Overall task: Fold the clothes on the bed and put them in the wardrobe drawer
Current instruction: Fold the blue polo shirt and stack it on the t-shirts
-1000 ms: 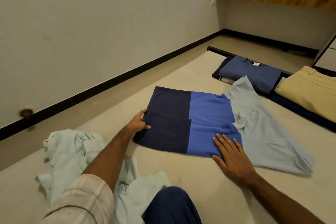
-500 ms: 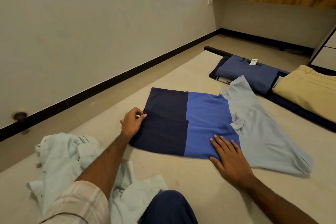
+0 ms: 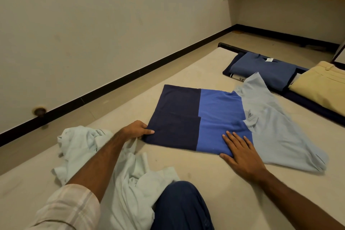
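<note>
shirt (image 3: 197,119) half-folded on bed (image 3: 205,170) | left hand (image 3: 135,129) grip pinching its corner, looks like | right hand (image 3: 242,155) flat, pressing its edge

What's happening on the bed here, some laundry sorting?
A person is folding clothes on the bed. The left hand pinches the near corner of a colour-block shirt in navy, blue and pale blue, while the right hand presses flat on its blue part. The pale blue end is not yet folded in. A crumpled pale garment waits beside the left arm, and a folded blue shirt and beige trousers lie further off.
</note>
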The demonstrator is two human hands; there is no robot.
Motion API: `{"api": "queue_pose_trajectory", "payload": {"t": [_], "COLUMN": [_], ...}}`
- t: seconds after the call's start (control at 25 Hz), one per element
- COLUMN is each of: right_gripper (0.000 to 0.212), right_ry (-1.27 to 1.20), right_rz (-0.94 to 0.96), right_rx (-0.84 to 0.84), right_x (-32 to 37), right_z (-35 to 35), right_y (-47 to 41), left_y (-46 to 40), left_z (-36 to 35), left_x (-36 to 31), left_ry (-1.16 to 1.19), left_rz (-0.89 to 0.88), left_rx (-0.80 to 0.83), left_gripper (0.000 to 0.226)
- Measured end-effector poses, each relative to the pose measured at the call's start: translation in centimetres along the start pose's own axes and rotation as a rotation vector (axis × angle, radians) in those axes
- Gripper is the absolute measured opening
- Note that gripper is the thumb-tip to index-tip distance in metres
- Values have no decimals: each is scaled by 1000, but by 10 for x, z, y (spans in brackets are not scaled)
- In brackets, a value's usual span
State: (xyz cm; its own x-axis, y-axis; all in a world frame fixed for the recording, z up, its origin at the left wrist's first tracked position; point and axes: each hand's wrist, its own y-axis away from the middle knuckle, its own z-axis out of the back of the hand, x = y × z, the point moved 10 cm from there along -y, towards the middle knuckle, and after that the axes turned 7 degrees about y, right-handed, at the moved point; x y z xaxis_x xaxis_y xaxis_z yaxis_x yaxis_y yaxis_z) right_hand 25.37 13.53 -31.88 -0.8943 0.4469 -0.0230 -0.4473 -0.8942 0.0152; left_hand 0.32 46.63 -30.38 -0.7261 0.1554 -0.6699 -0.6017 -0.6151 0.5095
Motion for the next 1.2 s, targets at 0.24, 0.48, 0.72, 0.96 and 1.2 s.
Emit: {"api": "queue_pose_trajectory", "payload": {"t": [0.24, 0.48, 0.72, 0.96, 1.2], "right_gripper": [83, 88, 64, 48, 43], "right_ry": [2, -136, -181, -166, -268], "right_rz": [92, 128, -255, -428, -709], "right_rx": [75, 43, -5, -32, -85], "right_x": [-3, -39, -157, -225, -261], "right_z": [-2, 19, 25, 24, 35], "right_y": [1, 10, -5, -38, -64], "left_y": [9, 23, 4, -9, -72], "left_z": [6, -46, -244, -316, -301], "left_x": [8, -118, -233, -293, -333], "left_ry": [-240, -754, -733, -767, -410], "left_rz": [33, -397, -914, -1025, -554], "left_rx": [-204, -626, -48, -191, -220], "left_gripper": [37, 39, 53, 52, 44]}}
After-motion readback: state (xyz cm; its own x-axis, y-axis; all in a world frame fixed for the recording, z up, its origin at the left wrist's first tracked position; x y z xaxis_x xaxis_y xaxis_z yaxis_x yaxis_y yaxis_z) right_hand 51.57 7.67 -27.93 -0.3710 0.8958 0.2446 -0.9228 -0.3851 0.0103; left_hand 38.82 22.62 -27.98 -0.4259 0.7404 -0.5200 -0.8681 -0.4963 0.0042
